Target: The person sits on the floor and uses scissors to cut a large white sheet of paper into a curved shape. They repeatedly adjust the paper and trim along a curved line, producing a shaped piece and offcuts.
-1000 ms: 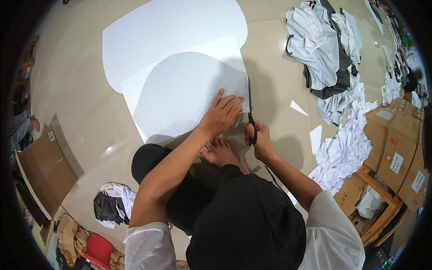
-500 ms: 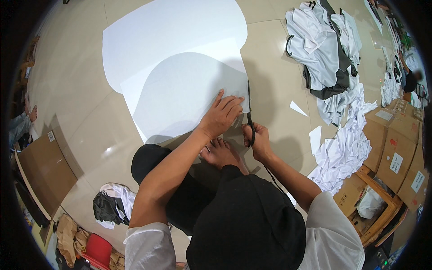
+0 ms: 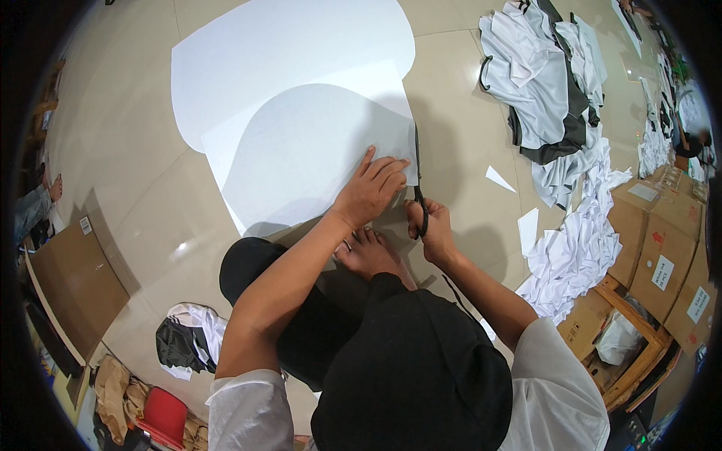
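Note:
A pale white sheet (image 3: pixel 278 161), whether cloth or paper I cannot tell, lies on the floor before me. It overlaps a larger white piece with rounded corners (image 3: pixel 286 45). My left hand (image 3: pixel 371 186) rests flat on the sheet near its right corner, fingers spread. Black-handled scissors (image 3: pixel 419 192) are gripped in my right hand (image 3: pixel 432 231). Their blades point away from me along the sheet's right edge; whether they are parted I cannot make out. My bare foot (image 3: pixel 372 255) is just below my left hand.
White and dark garments (image 3: pixel 538 83) lie in a heap at upper right, above a pile of white scraps (image 3: pixel 575 255). Loose offcuts (image 3: pixel 528 229) sit nearby. Cardboard boxes (image 3: pixel 650 259) stand at right, a cardboard panel (image 3: pixel 79 289) at left. Another person's foot (image 3: pixel 56 188) shows far left.
The scissors have shifted slightly away from me along the sheet's right edge. My left hand stays in nearly the same spot. Another person at the far right has moved a little.

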Motion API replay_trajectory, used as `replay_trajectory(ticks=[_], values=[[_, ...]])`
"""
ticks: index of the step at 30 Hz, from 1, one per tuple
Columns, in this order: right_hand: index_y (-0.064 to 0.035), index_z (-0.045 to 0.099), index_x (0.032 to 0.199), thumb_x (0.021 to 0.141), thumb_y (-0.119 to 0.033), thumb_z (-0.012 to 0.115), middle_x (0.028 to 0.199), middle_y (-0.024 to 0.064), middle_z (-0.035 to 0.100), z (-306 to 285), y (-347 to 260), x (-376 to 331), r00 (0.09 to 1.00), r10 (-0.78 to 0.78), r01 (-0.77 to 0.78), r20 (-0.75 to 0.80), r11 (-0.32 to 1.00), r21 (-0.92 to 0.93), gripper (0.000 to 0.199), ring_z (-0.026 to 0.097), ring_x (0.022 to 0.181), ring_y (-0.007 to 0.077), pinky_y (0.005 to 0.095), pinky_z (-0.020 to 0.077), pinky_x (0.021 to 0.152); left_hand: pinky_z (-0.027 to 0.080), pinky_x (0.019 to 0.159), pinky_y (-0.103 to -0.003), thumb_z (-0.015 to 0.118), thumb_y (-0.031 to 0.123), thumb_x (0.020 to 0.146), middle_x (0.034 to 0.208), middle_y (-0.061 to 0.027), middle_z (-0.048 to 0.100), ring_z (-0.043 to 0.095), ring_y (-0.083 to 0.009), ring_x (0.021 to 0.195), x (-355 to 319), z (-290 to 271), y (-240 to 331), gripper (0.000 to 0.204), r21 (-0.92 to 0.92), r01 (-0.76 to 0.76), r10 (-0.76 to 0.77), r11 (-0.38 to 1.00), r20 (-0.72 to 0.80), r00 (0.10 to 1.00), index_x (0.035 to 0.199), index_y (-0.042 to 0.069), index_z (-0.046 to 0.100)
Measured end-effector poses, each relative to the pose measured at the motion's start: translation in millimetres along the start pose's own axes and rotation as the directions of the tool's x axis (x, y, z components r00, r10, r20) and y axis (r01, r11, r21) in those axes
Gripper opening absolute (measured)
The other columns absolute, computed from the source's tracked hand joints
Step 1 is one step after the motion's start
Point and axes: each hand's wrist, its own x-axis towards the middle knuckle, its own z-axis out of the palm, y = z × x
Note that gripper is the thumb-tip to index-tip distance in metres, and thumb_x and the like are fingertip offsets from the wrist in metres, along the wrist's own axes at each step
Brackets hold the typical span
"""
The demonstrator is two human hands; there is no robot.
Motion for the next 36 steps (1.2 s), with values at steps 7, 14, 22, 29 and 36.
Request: replay_trajectory(ticks=[7, 14, 22, 29, 36], values=[[-0.0025, 0.07, 0.089, 0.097, -0.024, 0.08, 0.069, -0.0006, 0.06, -1.0, 2.2, -1.4, 1.0, -0.003, 0.003, -0.012, 1.0, 0.002, 0.025, 0.054, 0.054, 0.0097, 0.0276, 0.0411, 0.051, 0.037, 0.13, -0.066, 0.071, 0.016, 0.103, 0.149, -0.0075, 0.065, 0.063, -0.0296, 0.136, 0.8, 0.5, 0.9, 0.017, -0.035, -0.001, 0.001, 0.999, -0.004, 1.0, 0.113, 0.011, 0.059], [-0.0015, 0.07, 0.091, 0.097, -0.027, 0.079, 0.07, 0.0004, 0.061, -1.8, 1.0, -0.3, 1.0, -0.003, 0.003, -0.007, 1.0, 0.005, 0.027, 0.055, 0.054, 0.0102, 0.0279, 0.0418, 0.051, 0.037, 0.13, -0.065, 0.071, 0.017, 0.104, 0.15, -0.0058, 0.065, 0.062, -0.0283, 0.136, -0.8, 2.4, -0.2, 0.016, -0.028, 0.004, -0.004, 1.0, -0.008, 1.0, 0.114, 0.011, 0.06], [-0.0013, 0.071, 0.092, 0.096, -0.028, 0.08, 0.068, 0.0003, 0.061, -3.6, -4.1, 9.0, 1.0, -0.018, 0.018, -0.005, 1.0, -0.003, 0.029, 0.055, 0.053, 0.0109, 0.0282, 0.0407, 0.051, 0.036, 0.132, -0.062, 0.071, 0.019, 0.104, 0.149, -0.0025, 0.065, 0.061, -0.0248, 0.135, -0.7, 1.5, 0.1, 0.016, -0.011, 0.003, -0.003, 1.0, -0.004, 1.0, 0.116, 0.012, 0.062], [-0.0016, 0.071, 0.091, 0.097, -0.025, 0.079, 0.068, 0.0001, 0.061, -2.9, -6.1, 8.5, 1.0, -0.013, 0.013, 0.008, 1.0, -0.003, 0.026, 0.054, 0.053, 0.01, 0.0281, 0.0397, 0.05, 0.036, 0.131, -0.063, 0.069, 0.018, 0.105, 0.15, -0.0035, 0.064, 0.062, -0.0254, 0.134, -1.2, 2.5, -0.7, 0.015, -0.025, 0.002, -0.003, 1.0, -0.023, 1.0, 0.117, 0.012, 0.062], [-0.0012, 0.071, 0.09, 0.097, -0.023, 0.079, 0.068, -0.0002, 0.061, 0.1, -6.4, 6.6, 1.0, -0.012, 0.012, -0.004, 1.0, 0.004, 0.024, 0.053, 0.053, 0.0095, 0.0276, 0.0388, 0.05, 0.036, 0.132, -0.063, 0.069, 0.018, 0.105, 0.15, -0.0031, 0.065, 0.062, -0.0254, 0.133, -1.3, 2.4, -1.2, 0.015, -0.026, 0.001, -0.001, 1.0, -0.016, 1.0, 0.116, 0.013, 0.061]])
